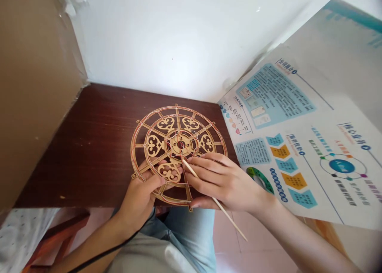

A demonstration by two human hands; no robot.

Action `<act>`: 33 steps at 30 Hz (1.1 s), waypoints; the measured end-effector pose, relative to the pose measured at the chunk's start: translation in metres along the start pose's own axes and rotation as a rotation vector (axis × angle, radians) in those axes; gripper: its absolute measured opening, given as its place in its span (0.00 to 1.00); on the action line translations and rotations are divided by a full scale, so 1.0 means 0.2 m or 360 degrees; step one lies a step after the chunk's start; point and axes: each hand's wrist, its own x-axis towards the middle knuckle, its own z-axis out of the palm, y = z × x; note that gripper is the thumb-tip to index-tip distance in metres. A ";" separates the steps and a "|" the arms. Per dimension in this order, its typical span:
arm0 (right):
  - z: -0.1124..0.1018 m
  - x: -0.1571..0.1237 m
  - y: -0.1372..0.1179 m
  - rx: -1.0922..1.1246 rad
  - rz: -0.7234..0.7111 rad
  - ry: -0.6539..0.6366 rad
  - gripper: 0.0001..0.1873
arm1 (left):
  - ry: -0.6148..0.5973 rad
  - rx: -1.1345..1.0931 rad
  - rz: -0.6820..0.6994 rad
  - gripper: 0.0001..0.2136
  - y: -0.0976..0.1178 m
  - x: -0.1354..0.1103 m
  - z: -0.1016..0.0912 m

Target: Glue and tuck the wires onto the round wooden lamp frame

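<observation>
A round wooden openwork wheel [166, 123] with scroll cut-outs lies tilted at the table's front edge. Thin red and white wires run along its rings and bunch around its hub. My left hand [140, 195] grips the wheel's near left side, thumb on top and fingers visible beneath through the gaps. A thin, pale wooden stick [229, 218] passes under the fingers of my right hand [219, 179], its upper end by the hub wires. The right fingers rest over the wheel's near right side. Their tips are partly hard to make out.
The dark brown table [74, 145] meets a white wall [155, 42] behind and a brown panel [32, 74] at left. A printed poster board [322, 117] leans along the right. Beside my right wrist is a green ring [256, 175], partly hidden. A black cord [113, 249] crosses my left forearm.
</observation>
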 end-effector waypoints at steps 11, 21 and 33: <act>-0.03 0.02 0.03 -0.0050 -0.0073 -0.0065 0.30 | -0.0046 -0.0002 -0.0005 0.28 0.02 -0.01 0.03; -0.04 0.02 0.03 0.0008 -0.0027 -0.0148 0.31 | -0.0087 0.0058 0.0034 0.17 0.02 0.00 0.01; -0.05 0.00 0.02 -0.0121 -0.0005 -0.0113 0.28 | -0.0089 0.0034 0.0021 0.29 0.01 0.00 0.02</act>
